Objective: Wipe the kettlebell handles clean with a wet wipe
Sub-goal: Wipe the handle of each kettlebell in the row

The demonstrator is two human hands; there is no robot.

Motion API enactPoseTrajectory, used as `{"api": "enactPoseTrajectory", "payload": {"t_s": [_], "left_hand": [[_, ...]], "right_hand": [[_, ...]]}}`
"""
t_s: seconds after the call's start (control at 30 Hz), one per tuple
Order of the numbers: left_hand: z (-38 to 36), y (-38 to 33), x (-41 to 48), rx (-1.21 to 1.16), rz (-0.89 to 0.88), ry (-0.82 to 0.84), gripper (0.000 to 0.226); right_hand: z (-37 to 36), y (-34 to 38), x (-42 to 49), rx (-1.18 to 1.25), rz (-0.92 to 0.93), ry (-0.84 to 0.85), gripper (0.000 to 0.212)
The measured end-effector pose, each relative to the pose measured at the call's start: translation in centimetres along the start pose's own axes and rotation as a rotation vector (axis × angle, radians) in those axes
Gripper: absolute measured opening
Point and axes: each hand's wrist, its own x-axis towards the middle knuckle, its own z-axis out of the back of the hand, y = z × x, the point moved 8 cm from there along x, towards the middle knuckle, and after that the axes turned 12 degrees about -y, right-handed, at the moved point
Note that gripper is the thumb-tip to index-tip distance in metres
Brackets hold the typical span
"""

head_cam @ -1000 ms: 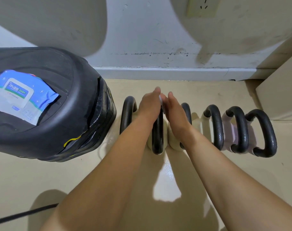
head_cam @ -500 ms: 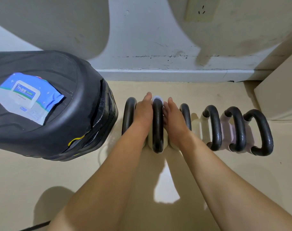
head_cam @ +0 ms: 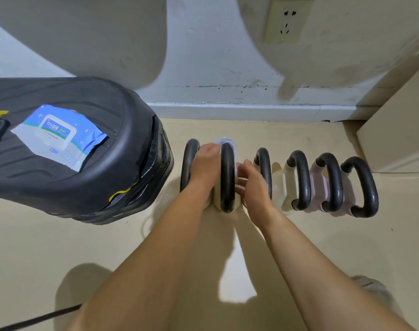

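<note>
Broadly, the view is taken up by a beige floor (head_cam: 60,247) and a scuffed white wall (head_cam: 215,56). One bulky black padded object (head_cam: 84,168) is seen at the left, cut off by the frame edge; what it is cannot be made out.

Six kettlebell handles (head_cam: 304,182), all black, are lined up in one row on the floor near the wall. The pale bodies beneath them are largely hidden.

Two bare forearms (head_cam: 156,259) are stretched towards the second handle (head_cam: 227,177) from the left. The left hand (head_cam: 205,164) is set between the first and second handles. One wet wipe (head_cam: 224,141), blurred, is pinched by its fingers at the top of that handle. The right hand (head_cam: 254,185) is held just beside the same handle on its other side, fingers curled towards it; whether anything is gripped there cannot be told.

One blue-and-white wipe pack (head_cam: 60,134) is laid on the black object. One wall socket (head_cam: 285,20) is seen above and one dark cable (head_cam: 36,317) at the lower left. Part of one blurred shoe (head_cam: 371,290) is seen at the lower right.
</note>
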Motion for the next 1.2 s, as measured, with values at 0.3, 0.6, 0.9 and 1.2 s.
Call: {"api": "enactPoseTrajectory", "payload": {"t_s": [0.3,0.6,0.9,1.2], "left_hand": [[-2.8,-1.8,2.3,0.456,-0.434,-0.075,0.032],[1.3,2.2,-2.8,0.754,-0.345,-0.213,0.034],[-1.2,1.1,-0.2,0.024,0.024,-0.098,0.024],[-1.7,2.5,1.0,0.058,-0.029,-0.064,0.022]], "right_hand": [[1.3,-0.4,-2.6,-0.212,0.351,-0.012,0.035],[0.4,0.7,-1.9,-0.233,0.279,0.021,0.032],[-2.4,1.7,2.2,-0.163,0.154,0.112,0.035],[-2.1,1.0,2.3,-0.071,0.095,0.019,0.030]]}}
